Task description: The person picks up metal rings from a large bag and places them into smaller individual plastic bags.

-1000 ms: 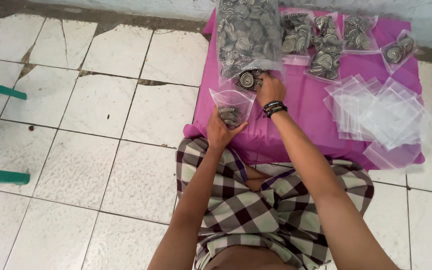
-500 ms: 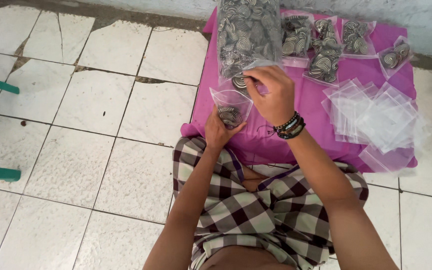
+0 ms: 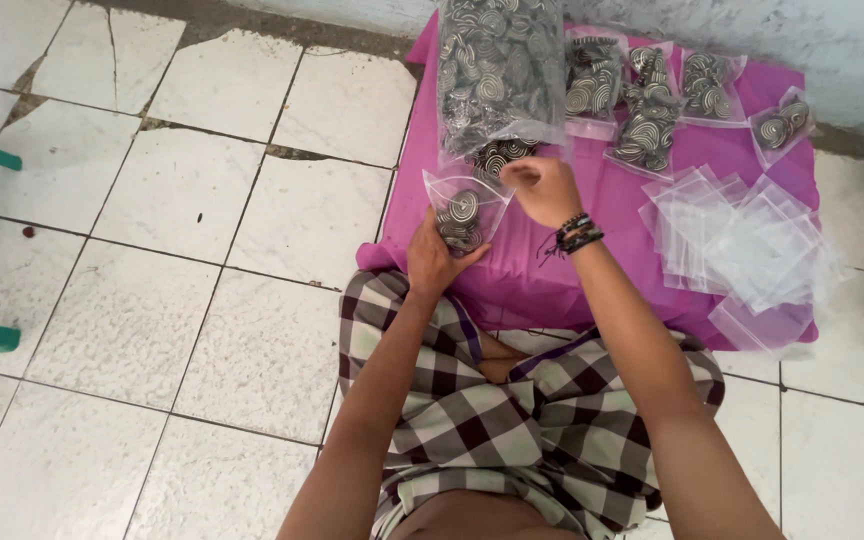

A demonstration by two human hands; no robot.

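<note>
The left hand (image 3: 432, 262) grips a small clear zip bag (image 3: 462, 212) of spiral discs from below; thin and limp, it seems best held at its rim. The right hand (image 3: 544, 190) pinches discs above it. Beyond, the big sack (image 3: 500, 70) sags on pink cloth (image 3: 612, 240) over tiled floor (image 3: 172, 260).

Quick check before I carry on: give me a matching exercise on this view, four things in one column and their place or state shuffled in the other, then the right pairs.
Things:
1. small clear bag
2. large bag of spiral pieces
3. pile of empty clear bags
4. right hand

Places or states:
A. heaped on the right side of the pink cloth
B. held open in the left hand, partly filled
C. at the mouth of the big bag, fingers pinched
D. at the far edge of the cloth, full

Pairs: 1-B, 2-D, 3-A, 4-C
</note>
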